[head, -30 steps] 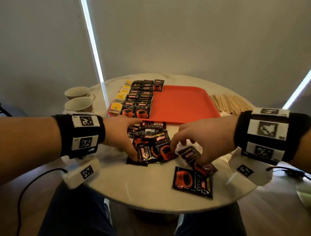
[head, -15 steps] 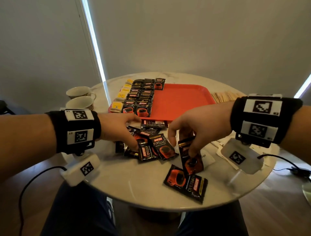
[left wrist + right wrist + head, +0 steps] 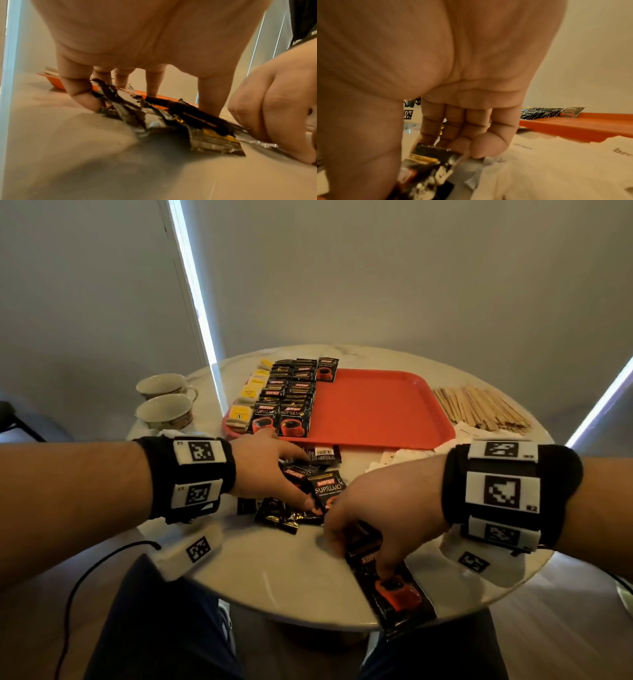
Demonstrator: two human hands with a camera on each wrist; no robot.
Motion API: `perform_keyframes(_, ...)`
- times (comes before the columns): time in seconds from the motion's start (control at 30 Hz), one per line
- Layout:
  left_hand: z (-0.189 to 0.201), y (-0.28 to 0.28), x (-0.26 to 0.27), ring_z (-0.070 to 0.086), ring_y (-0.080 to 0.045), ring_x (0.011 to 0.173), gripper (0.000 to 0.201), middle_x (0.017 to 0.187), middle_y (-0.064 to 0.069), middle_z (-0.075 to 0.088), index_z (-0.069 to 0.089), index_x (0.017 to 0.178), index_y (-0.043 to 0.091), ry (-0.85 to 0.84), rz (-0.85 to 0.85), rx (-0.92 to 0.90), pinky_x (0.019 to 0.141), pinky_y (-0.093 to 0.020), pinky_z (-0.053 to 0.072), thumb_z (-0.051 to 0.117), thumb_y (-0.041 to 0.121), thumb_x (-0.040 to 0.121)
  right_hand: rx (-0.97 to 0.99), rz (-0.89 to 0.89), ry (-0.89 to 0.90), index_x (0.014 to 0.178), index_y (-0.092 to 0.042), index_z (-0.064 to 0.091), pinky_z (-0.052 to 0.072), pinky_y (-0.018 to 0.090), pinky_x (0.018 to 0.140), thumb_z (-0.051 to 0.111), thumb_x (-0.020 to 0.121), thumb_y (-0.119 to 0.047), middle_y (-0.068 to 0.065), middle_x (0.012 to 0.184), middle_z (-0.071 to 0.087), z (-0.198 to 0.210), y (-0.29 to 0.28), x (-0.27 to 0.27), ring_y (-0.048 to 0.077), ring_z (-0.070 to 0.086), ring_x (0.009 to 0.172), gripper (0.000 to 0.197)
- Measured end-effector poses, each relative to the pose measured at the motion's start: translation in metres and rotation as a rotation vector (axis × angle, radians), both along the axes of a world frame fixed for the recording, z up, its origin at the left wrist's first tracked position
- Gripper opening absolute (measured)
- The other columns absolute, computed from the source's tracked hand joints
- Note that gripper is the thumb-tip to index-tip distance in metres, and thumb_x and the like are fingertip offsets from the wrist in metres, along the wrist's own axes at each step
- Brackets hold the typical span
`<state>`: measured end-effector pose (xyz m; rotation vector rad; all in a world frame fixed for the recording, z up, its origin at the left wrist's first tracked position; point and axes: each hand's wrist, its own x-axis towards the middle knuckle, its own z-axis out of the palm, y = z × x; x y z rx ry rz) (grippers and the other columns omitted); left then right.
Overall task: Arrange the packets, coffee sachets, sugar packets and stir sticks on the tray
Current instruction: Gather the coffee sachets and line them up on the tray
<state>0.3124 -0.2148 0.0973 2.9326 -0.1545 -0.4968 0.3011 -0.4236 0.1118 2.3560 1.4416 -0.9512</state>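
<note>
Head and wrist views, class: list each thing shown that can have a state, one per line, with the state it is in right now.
Tray: flat on table, left part filled, rest bare.
Sachet rows: laid flat on tray.
Loose sachets: heaped on table.
Left hand: fingers spread, resting on heap.
Right hand: pinching a coffee sachet.
Stir sticks: piled on table, off tray.
Cups: upright.

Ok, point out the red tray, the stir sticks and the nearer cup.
red tray (image 3: 376, 405), head view, bare floor of the tray.
stir sticks (image 3: 479, 409), head view, middle of the pile.
nearer cup (image 3: 164, 410), head view, its rim.
</note>
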Motion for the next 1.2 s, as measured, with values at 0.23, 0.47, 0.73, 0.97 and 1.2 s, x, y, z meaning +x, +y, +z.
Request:
perform_keyframes(0.23,-0.004,0.008,-0.006,0.061,-0.009,0.106,0.062,0.123,0.011,0.061,0.062,0.125,0.039,-0.045,-0.029,-0.157,0.095,-0.037,0.057,0.089,0.054,0.072,0.072,0.026,-0.208,0.115,-0.035,0.065,0.045,0.026,0.066,0.081,0.081,-0.041,-0.013,0.094,0.062,-0.005,0.009,-0.009,0.009,0.059,0.083,0.039)
perform_keyframes(0.47,-0.002,0.013,-0.012,0.062,-0.007,0.101,0.066,0.113,0.015,0.063,0.063,0.119,0.044,-0.047,0.007,-0.228,0.092,-0.036,0.057,0.089,0.064,0.062,0.078,-0.084,-0.114,0.118,-0.033,0.065,0.053,0.030,0.086,0.076,0.089,-0.031,-0.013,0.105,0.064,0.006,0.010,-0.014,0.011,0.060,0.095,0.032)
perform_keyframes(0.73,0.011,0.034,-0.015,0.048,-0.010,0.123,0.102,0.140,0.014,0.051,0.039,0.149,0.045,0.063,0.071,-0.242,0.096,-0.026,0.041,0.096,0.047,0.064,0.333,-0.308,-0.007,0.095,-0.035,0.065,0.056,0.020,0.075,0.078,0.088,-0.024,-0.012,0.094,0.070,0.034,0.012,0.006,0.002,0.066,0.081,0.019)
perform_keyframes(0.97,0.001,0.036,-0.017,0.056,-0.010,0.128,0.148,0.147,0.018,0.053,0.027,0.157,0.046,0.107,0.019,-0.169,0.114,-0.039,0.046,0.096,0.066,0.027,0.201,-0.469,-0.178,0.144,-0.033,0.050,0.060,0.032,0.083,0.085,0.080,-0.033,-0.006,0.120,0.064,0.020,0.021,0.036,0.014,0.066,0.097,0.073)
perform_keyframes(1.2,-0.004,0.018,-0.011,0.063,-0.012,0.105,0.094,0.123,0.013,0.062,0.049,0.132,0.039,-0.037,0.075,-0.171,0.095,-0.037,0.058,0.101,0.039,0.053,0.094,-0.467,-0.292,0.132,-0.025,0.064,0.058,0.035,0.087,0.085,0.075,-0.050,-0.005,0.114,0.070,0.011,0.032,0.048,0.016,0.065,0.099,0.066)
